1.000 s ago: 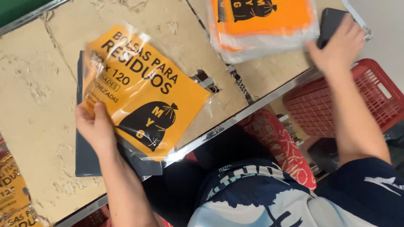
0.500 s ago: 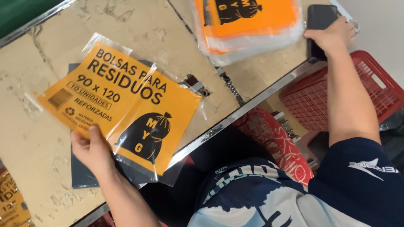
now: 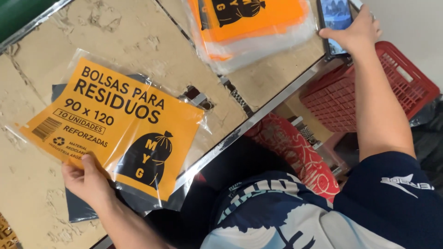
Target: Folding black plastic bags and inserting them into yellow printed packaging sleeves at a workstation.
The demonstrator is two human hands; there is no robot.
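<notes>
On the worn tan surface [image 3: 138, 41], the left hand [image 3: 87, 182] has its grip closed on an orange bag packet [image 3: 115, 127]. Beyond the packet, the right hand [image 3: 353, 32] clasps a phone [image 3: 336, 16] beside a packet stack [image 3: 249, 27], above a red crate [image 3: 392, 83].

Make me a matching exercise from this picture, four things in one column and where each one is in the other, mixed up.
Things:
1. Orange plastic-wrapped packet with a black bag drawing
2. Dark smartphone with a lit screen
3. Red plastic lattice crate
4. Stack of orange packets in clear plastic

Places:
A. Below the table edge, at the right
B. Held by the left hand
C. Under the right hand
D. Lying on the table's far part

Pairs: 1-B, 2-C, 3-A, 4-D
</notes>
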